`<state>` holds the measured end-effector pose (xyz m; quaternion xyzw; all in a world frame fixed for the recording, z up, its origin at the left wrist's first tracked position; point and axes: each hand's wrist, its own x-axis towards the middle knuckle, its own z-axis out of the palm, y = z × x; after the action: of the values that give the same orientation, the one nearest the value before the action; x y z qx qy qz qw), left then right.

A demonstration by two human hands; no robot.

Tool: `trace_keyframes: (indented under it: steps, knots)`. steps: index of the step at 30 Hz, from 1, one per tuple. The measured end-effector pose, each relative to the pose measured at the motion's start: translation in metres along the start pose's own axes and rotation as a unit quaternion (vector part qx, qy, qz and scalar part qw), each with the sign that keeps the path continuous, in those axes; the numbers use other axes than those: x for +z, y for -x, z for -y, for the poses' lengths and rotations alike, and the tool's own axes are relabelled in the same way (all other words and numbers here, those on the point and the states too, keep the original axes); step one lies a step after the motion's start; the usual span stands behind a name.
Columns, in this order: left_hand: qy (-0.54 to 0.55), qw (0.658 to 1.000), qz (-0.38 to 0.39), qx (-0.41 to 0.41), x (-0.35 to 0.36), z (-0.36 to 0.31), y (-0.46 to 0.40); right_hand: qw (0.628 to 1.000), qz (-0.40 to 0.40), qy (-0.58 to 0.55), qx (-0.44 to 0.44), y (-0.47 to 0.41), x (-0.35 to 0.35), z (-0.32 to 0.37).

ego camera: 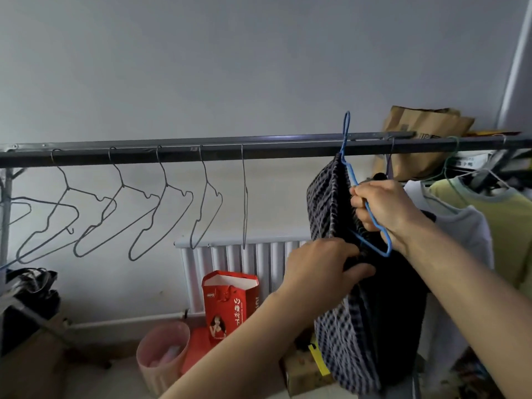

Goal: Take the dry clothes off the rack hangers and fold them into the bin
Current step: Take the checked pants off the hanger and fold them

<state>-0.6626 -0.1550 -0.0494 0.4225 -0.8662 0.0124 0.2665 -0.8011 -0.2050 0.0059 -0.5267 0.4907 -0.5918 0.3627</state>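
My right hand [380,210] is raised, fingers curled tight in a grip. My left hand [322,263] sits just below it, thumb and fingers pinching, both forearms reaching up.

- One view only, worn on the person's head, wide-angle, with straight lines bowed at the edges.
- It faces the wall, close to the rack bar [201,152], which crosses at mid-height.
- Both forearms reach in from the bottom right.

Red gift bag [227,306]; radiator [244,263]; perhaps paper bags [423,139]
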Motion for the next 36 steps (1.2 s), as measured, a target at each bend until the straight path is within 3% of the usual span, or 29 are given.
trace_keyframes:
  steps: [7,10,15,23,29,36]
  knots:
    - [0.030,0.996,-0.008,0.088,-0.018,-0.025,0.056,1.000,-0.027,-0.004,0.011,0.029,0.013,0.012]
    - [0.002,1.000,0.000,0.028,-0.017,-0.019,0.058,0.999,0.012,-0.028,0.038,0.034,0.020,0.020]
    - [-0.031,0.994,-0.027,-0.104,-0.018,0.019,0.055,0.984,0.143,-0.007,0.106,0.043,0.018,0.045]
    - [0.037,0.977,-0.018,-0.207,-0.014,0.078,0.053,0.958,0.226,0.094,0.148,0.063,0.002,0.081]
    - [0.051,0.970,-0.015,-0.235,-0.017,0.113,0.072,0.964,0.211,0.102,0.127,0.068,-0.014,0.100]
    - [0.099,0.981,-0.043,-0.162,-0.054,0.129,0.095,0.991,0.105,0.077,0.035,0.029,0.036,0.051]
